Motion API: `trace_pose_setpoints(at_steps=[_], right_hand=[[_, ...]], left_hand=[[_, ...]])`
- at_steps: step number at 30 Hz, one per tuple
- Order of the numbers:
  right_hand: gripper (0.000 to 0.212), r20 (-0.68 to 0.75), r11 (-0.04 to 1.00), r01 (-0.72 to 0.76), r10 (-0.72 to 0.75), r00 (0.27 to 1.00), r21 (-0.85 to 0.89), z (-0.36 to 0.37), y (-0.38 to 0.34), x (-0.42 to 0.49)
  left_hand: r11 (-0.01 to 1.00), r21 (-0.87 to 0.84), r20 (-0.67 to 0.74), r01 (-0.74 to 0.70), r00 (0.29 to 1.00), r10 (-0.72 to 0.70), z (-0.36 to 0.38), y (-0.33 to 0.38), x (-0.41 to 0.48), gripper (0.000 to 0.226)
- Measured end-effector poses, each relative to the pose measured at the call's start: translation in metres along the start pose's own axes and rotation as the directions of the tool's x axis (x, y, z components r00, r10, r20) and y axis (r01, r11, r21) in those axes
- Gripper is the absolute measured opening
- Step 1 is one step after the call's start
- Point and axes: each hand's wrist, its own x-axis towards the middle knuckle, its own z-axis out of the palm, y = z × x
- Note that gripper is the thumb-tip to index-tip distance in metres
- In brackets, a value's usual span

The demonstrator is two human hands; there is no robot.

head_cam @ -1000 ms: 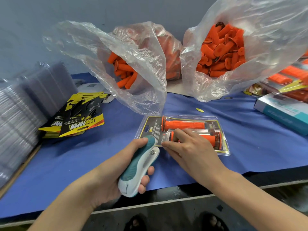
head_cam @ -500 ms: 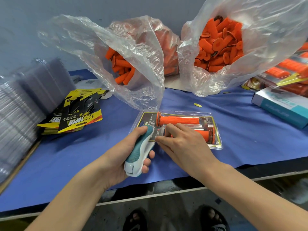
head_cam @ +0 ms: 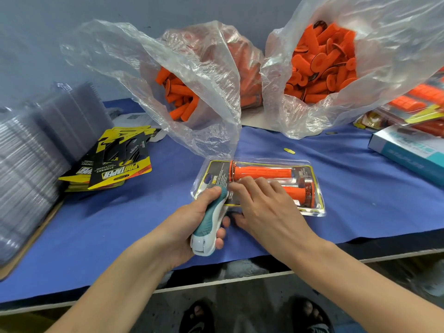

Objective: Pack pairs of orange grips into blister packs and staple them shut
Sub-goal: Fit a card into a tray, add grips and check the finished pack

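My left hand (head_cam: 189,221) grips the stapler (head_cam: 209,228) at the blister pack's (head_cam: 316,188) near-left edge; my flat right hand (head_cam: 269,210) pins it alongside.

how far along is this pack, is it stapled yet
Done: two orange grips sit inside the blister pack, over its card. In hand: the left hand grips the stapler at the pack's near left edge while the right hand presses it flat. Left: no staple is visible; loose grips in the bags and spare cards await packing.
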Motion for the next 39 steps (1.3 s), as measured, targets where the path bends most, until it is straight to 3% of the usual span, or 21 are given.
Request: trace_pose_setpoints(at_steps=[2,5,9,15,21,24,28,31,34,39], right_hand=[[0.045,0.024,0.998,0.027,-0.026,0.999,-0.061,0.002,-0.001,0.001],[0.035,-0.013,0.996,0.062,-0.063,0.998,-0.07,0.002,-0.002,0.006],[0.037,-0.01,0.994,0.104,-0.105,0.994,-0.044,0.005,-0.001,0.009],[0.02,-0.015,0.988,0.152,-0.153,0.988,-0.037,0.01,0.003,0.008],[0.016,-0.021,0.986,0.161,-0.162,0.987,-0.051,0.011,0.007,0.008],[0.022,-0.026,0.988,0.149,-0.15,0.988,-0.035,0.01,0.008,0.009],[0.041,-0.007,0.993,0.106,-0.106,0.994,-0.049,0.01,0.009,0.007],[0.038,-0.009,0.996,0.087,-0.088,0.996,-0.027,0.011,0.011,0.005],[0.004,-0.023,0.994,0.105,-0.105,0.994,-0.03,0.012,0.012,0.004],[0.011,-0.08,0.991,0.121,-0.125,0.989,-0.057,0.015,0.011,0.003]], left_hand=[[1.0,-0.017,0.006,0.001,1.0,-0.001,0.002,-0.001,0.0,0.043],[1.0,-0.025,0.032,-0.003,0.999,0.004,0.006,-0.002,-0.001,0.043],[0.999,-0.034,0.04,0.002,0.999,-0.001,0.007,-0.003,0.001,0.044],[0.999,-0.033,-0.005,0.017,1.0,-0.017,0.009,-0.009,0.004,0.041],[1.0,-0.022,-0.017,-0.004,1.0,0.003,0.012,-0.009,0.006,0.041],[0.999,-0.042,-0.012,-0.012,1.0,0.012,0.013,-0.008,0.004,0.043],[0.99,-0.112,0.073,0.084,0.994,-0.076,0.01,0.001,-0.004,0.046],[0.988,0.004,0.112,0.155,0.982,-0.154,-0.011,0.008,-0.02,0.048],[0.965,0.234,0.111,0.122,0.982,-0.151,-0.046,0.019,-0.039,0.058],[0.905,0.425,-0.181,0.039,0.982,0.043,-0.093,0.033,-0.039,0.074]])
